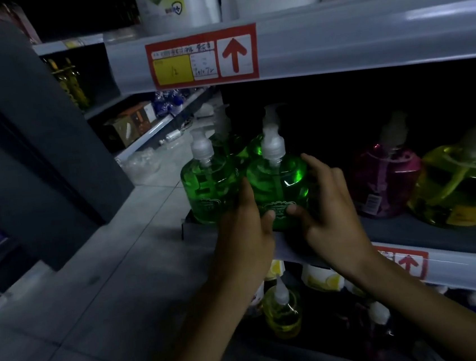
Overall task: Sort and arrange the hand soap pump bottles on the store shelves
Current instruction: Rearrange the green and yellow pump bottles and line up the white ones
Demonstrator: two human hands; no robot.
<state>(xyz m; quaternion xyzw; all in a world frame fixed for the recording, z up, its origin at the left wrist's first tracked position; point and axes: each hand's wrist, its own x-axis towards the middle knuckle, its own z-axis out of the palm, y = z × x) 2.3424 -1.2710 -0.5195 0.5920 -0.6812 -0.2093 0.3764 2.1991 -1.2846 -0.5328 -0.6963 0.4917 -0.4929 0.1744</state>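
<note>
Left hand [244, 223] and right hand [332, 208] clasp the translucent green plastic pump bottle [282, 180] between them, apparently seating it; next, square its label forward.

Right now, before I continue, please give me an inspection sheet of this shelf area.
Surface: grey shelf, dim, bottles standing on it.
Job's things: front green bottle upright at the shelf edge; second green bottle close on its left; pink bottle and yellow bottle further right.
Clutter: plastic wrap on the floor.
Grippers: left hand and right hand hold the front green bottle, fingers round its sides.
Cables: nothing seen.
Surroundings: price label on the upper shelf edge; white tubs above.
</note>
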